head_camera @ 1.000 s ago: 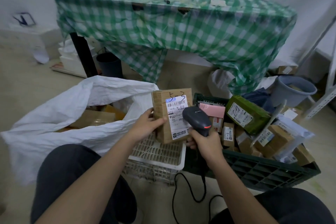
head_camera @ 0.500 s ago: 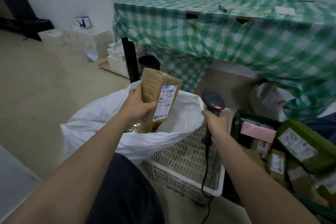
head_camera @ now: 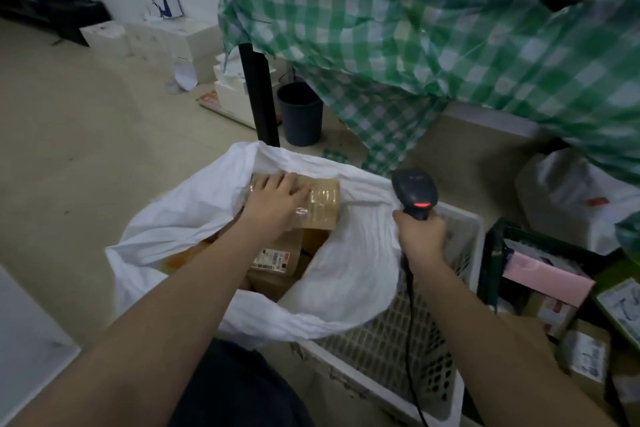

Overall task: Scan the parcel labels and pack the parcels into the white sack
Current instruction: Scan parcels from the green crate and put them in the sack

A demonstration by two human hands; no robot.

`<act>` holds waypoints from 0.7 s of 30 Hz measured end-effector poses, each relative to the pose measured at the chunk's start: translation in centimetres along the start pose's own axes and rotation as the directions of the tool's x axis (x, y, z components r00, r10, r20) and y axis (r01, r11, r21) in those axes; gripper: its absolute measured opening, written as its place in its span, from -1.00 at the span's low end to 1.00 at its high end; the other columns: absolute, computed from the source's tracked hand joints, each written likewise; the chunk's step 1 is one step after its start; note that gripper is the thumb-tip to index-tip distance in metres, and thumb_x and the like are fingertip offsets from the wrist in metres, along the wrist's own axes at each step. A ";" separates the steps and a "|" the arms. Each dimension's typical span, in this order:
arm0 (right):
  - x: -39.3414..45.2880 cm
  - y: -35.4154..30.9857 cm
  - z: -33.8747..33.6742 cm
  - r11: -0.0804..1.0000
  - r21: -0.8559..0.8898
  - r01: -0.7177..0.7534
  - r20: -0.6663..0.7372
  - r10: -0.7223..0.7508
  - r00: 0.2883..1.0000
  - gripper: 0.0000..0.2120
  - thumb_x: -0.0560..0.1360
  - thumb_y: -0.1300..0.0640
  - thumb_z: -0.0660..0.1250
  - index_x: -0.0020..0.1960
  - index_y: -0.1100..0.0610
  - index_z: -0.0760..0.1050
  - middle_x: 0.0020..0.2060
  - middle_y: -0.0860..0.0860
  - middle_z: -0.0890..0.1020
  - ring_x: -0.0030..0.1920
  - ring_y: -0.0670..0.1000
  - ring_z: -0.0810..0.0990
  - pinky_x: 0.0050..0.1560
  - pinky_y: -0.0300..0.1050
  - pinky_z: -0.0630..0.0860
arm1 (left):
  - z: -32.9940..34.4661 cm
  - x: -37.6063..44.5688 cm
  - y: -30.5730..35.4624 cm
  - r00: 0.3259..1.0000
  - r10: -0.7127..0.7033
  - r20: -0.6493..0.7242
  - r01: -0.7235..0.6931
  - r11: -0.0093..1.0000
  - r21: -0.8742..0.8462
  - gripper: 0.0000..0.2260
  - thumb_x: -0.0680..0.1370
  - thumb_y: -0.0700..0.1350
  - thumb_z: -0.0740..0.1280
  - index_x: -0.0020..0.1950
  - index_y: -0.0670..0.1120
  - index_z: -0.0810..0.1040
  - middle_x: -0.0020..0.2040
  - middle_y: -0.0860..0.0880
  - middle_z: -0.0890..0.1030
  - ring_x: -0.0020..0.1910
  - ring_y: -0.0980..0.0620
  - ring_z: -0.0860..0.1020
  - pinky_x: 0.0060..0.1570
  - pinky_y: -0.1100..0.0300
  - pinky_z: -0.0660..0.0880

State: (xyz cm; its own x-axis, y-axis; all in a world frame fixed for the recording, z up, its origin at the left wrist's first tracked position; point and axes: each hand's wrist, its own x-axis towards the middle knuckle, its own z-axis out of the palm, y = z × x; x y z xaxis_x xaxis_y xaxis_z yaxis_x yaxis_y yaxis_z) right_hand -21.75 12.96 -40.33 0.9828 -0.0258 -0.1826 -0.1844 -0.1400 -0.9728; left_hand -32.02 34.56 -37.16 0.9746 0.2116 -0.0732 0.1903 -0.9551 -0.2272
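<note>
The white sack (head_camera: 194, 218) lies open on the floor in front of me. My left hand (head_camera: 273, 199) is inside its mouth, resting flat on a taped brown cardboard parcel (head_camera: 322, 206) that lies on other boxes. Below it another brown parcel (head_camera: 277, 256) shows a white label. My right hand (head_camera: 420, 236) holds a black barcode scanner (head_camera: 414, 192) upright by its handle, its red light on, just right of the sack. More parcels, one pink (head_camera: 547, 282), lie in a dark green crate (head_camera: 498, 253) at the right.
A white slotted crate (head_camera: 398, 350) stands between the sack and the green crate, with the scanner cable hanging over it. A table under a green checked cloth (head_camera: 415, 52) stands behind, with a dark bin (head_camera: 299, 114) beneath it. White boxes (head_camera: 166, 42) sit by the far wall.
My left hand has carried the scanned brown parcel left and lowered it into the sack, laying it flat. My right hand with the scanner has drawn away from the parcel. The view turned left.
</note>
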 end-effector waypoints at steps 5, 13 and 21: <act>0.6 -5.8 -0.5 0.976 0.123 0.181 -0.033 -0.179 0.983 -0.86 0.41 0.31 0.43 -0.11 0.16 0.51 -0.32 0.00 0.54 -0.27 -0.05 0.49 -0.25 -0.16 0.39 | 1.0 0.0 -2.0 0.990 -0.005 0.141 0.027 0.986 -0.162 -0.55 0.59 -0.06 0.27 0.48 0.11 0.30 0.55 0.00 0.13 0.49 -0.10 0.17 0.39 -0.02 0.28; -2.8 -2.7 -1.9 0.996 -0.086 0.016 0.128 -0.005 0.992 -0.85 0.44 0.22 0.46 -0.20 0.16 0.48 -0.39 0.05 0.51 -0.37 0.01 0.47 -0.41 -0.19 0.37 | -1.3 -2.6 -0.6 0.998 -0.051 0.021 0.054 0.838 -0.542 -0.66 0.59 -0.14 0.29 0.37 -0.13 0.47 0.26 -0.10 0.55 0.24 -0.08 0.50 0.19 0.14 0.39; -7.1 -0.4 -9.4 0.998 -0.037 -0.049 0.110 0.053 0.993 -0.88 0.45 0.23 0.44 -0.22 0.14 0.52 -0.32 0.13 0.57 -0.28 0.08 0.53 -0.27 -0.11 0.41 | -3.4 -5.9 6.3 0.992 -0.084 -0.092 -0.011 0.671 -0.742 -0.68 0.58 -0.11 0.25 0.34 -0.01 0.50 0.26 -0.01 0.56 0.18 -0.05 0.54 0.14 -0.01 0.51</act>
State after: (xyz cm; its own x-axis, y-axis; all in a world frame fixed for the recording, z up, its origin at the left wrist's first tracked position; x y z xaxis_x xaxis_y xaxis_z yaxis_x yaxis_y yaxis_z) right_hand -28.63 3.88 -37.33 0.9657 0.0756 -0.2483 -0.2323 -0.1749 -0.9568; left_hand -36.21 26.61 -34.87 0.9618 0.2715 0.0356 0.2039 -0.7969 0.5687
